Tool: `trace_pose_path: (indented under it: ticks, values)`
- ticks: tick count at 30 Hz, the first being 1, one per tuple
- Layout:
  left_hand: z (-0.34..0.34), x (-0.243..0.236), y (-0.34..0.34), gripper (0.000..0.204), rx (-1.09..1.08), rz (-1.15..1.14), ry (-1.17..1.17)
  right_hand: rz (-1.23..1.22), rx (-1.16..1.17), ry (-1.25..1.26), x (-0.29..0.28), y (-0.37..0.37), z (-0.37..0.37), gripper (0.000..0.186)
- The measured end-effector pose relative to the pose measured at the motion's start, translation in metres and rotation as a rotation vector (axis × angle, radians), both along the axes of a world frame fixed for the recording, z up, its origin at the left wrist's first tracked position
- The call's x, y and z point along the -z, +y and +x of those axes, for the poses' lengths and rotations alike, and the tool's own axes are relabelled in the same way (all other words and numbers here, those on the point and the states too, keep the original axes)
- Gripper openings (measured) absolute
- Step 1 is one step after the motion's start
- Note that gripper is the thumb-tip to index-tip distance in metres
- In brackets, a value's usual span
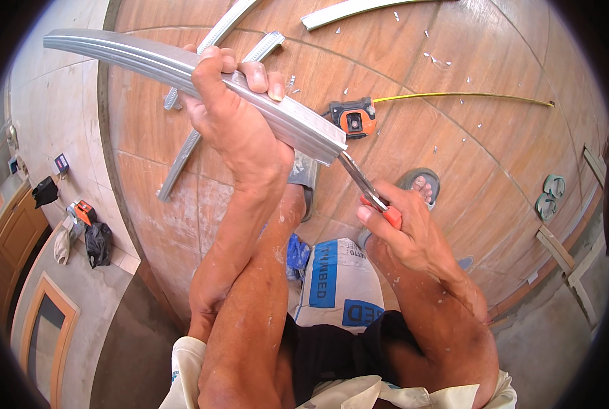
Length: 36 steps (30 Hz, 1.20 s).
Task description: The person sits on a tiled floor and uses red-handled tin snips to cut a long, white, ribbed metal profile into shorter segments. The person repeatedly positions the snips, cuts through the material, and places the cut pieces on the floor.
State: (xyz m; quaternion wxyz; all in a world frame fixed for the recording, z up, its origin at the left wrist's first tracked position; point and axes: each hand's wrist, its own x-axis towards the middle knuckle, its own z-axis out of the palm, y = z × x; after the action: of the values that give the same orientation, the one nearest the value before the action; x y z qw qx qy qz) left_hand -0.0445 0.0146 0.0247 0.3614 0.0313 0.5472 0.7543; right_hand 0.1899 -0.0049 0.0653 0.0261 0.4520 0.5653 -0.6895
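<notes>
Left hand (231, 112) grips ribbed metal channel (148, 58); snips (362, 183) bite.

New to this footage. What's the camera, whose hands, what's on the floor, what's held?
There is one picture, from a wide fisheye camera worn on the person's head, looking down; straight edges bend toward the rim. Both bare hands are the wearer's own. The left hand grips a long grey metal channel. The right hand holds tin snips with red handles, their blades at the channel's near end. The person sits on a white and blue sack. On the wood-look tiled floor lie an orange tape measure with its yellow tape pulled out, more metal strips, and small metal clippings.
</notes>
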Motion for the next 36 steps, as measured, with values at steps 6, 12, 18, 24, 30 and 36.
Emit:
trace_pose_path:
  ticks: [6,12,18,24,30,36]
  values:
    - [0.001,0.004,-0.001,0.041,0.016,0.002,0.004,0.024,0.018,-0.002,0.001,-0.001,-0.001,0.035]
    - [0.004,-0.001,0.0,0.037,-0.01,-0.038,-0.016,-0.016,0.025,0.004,0.0,-0.001,0.001,0.035]
    - [-0.005,0.012,-0.001,0.027,0.005,-0.117,-0.302,-0.072,0.034,0.063,-0.007,0.006,0.001,0.037]
    - [-0.018,0.019,-0.009,0.026,0.112,-0.105,-0.351,-0.088,-0.011,0.124,0.0,0.004,0.001,0.038]
    - [-0.008,0.007,-0.007,0.02,0.13,-0.054,-0.382,-0.063,-0.009,0.131,0.004,0.006,0.001,0.037]
    - [-0.001,0.006,-0.001,0.028,0.079,-0.226,-0.166,-0.101,0.026,0.114,-0.003,0.013,0.0,0.032]
